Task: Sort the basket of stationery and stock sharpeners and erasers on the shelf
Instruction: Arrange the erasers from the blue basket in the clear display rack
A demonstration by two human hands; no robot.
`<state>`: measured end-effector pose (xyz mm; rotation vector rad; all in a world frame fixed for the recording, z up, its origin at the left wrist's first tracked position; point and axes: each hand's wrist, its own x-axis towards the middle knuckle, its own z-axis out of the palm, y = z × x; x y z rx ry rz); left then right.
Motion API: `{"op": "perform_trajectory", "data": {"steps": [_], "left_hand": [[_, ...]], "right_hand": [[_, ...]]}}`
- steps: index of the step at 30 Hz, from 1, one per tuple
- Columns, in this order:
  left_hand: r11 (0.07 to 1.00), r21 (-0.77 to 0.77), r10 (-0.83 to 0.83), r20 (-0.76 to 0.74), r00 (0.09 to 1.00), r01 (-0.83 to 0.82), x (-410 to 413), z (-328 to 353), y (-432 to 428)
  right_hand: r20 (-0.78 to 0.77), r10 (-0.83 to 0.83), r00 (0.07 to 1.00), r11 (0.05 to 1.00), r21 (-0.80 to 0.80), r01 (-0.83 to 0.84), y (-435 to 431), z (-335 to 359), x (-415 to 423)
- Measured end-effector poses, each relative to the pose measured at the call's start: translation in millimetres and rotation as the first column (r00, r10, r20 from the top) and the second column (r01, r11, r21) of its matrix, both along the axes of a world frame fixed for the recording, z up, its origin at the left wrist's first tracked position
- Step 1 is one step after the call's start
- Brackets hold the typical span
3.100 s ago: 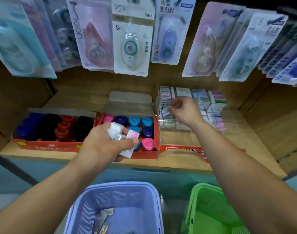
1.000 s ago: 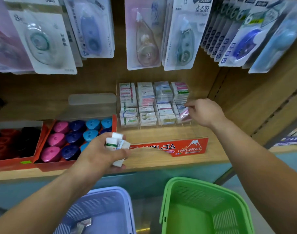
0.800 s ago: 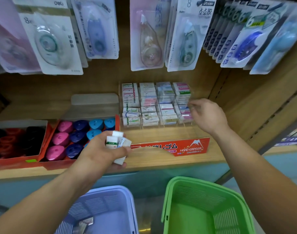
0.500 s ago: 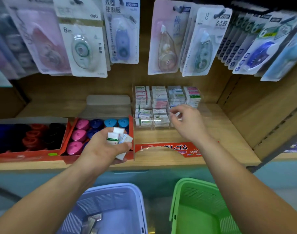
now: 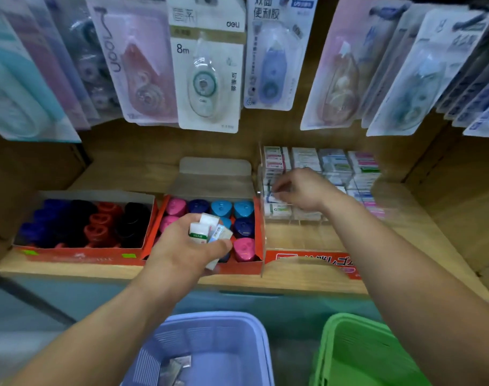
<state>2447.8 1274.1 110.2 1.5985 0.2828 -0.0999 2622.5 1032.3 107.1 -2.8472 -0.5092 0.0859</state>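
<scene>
My left hand [image 5: 182, 252] grips a small bunch of wrapped erasers [image 5: 205, 229] in front of the red box of pink and blue sharpeners [image 5: 243, 208]. My right hand [image 5: 307, 188] reaches into the clear eraser rack [image 5: 293, 220], and its curled fingertips are at the left column of stacked erasers [image 5: 275, 207]. Motion blur hides whether they pinch one. A second red box [image 5: 79, 256] at the left holds dark blue, red and black sharpeners.
Below the wooden shelf edge [image 5: 70, 271] stand a purple basket [image 5: 209, 321], with a few packets [image 5: 176, 366] inside, and a green basket [image 5: 335, 330]. Carded correction tapes [image 5: 207, 65] hang low over the shelf. A wooden side wall [image 5: 460, 204] closes the right.
My right hand let go of a pink eraser at the rack's right column and moved across to the left column. The left hand kept its bunch of erasers. The view swung left.
</scene>
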Motion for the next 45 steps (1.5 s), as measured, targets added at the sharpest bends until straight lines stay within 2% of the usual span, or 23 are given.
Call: {"op": "perform_trajectory", "data": {"steps": [3,6,10,12,15,17,19,21,22,24,27,31,39,45], "left_hand": [[1.000,0.014,0.001,0.002,1.000,-0.001,0.2,-1.9,0.0],[1.000,0.013,0.005,0.001,1.000,-0.005,-1.8,-0.5,-2.7],[0.999,-0.039,0.008,-0.020,1.000,-0.009,-2.8,4.0,-7.3],[0.995,-0.097,-0.015,-0.038,0.999,0.011,-4.2,7.3,-9.5],[0.989,-0.142,-0.057,-0.046,0.997,0.050,-6.6,12.3,-11.0],[0.984,-0.169,-0.073,-0.040,0.997,0.065,-8.2,15.6,-11.4],[0.977,-0.204,-0.076,-0.031,0.997,0.068,-10.8,19.4,-11.7],[0.973,-0.212,-0.098,-0.018,0.995,0.092,-14.7,23.5,-12.1],[0.971,-0.210,-0.117,-0.013,0.993,0.111,-17.3,25.3,-12.1],[0.968,-0.214,-0.139,-0.010,0.990,0.134,-22.0,27.7,-12.0],[0.956,-0.257,-0.152,-0.017,0.988,0.142,-28.3,31.4,-9.5],[0.955,-0.265,-0.150,-0.045,0.988,0.133,-32.9,35.3,-2.4],[0.967,-0.181,-0.190,-0.053,0.980,0.178,-36.2,37.1,-3.2],[0.983,-0.111,-0.153,-0.027,0.988,0.149,-35.9,36.5,-4.3]], "right_hand": [[-0.070,-0.003,0.998,0.997,0.072,0.008,1.5,-2.8,6.4],[-0.055,-0.022,0.998,0.987,0.159,0.030,0.7,-7.2,4.7],[-0.070,-0.017,0.997,0.985,0.168,0.029,0.5,-5.4,-2.6],[-0.017,-0.062,0.998,0.980,0.188,0.064,0.7,2.4,-14.6],[0.149,-0.135,0.979,0.961,0.260,0.093,5.8,19.6,-54.4],[0.135,-0.138,0.981,0.904,0.423,0.069,14.4,24.6,-88.5],[-0.030,-0.037,0.999,0.771,0.635,0.048,27.0,23.5,-121.3],[-0.185,0.112,0.976,0.626,0.776,0.075,39.7,19.5,-146.5],[-0.220,0.153,0.964,0.582,0.808,0.092,44.0,16.7,-154.0],[-0.241,0.175,0.955,0.551,0.828,0.108,47.5,13.8,-162.4],[-0.253,0.182,0.950,0.515,0.847,0.127,45.8,17.1,-168.0],[-0.281,0.159,0.946,0.399,0.895,0.199,43.0,22.9,-173.4],[-0.302,0.125,0.945,0.398,0.888,0.232,45.7,24.6,-179.3],[-0.277,0.157,0.948,0.476,0.862,0.173,43.3,28.4,-181.1]]}}
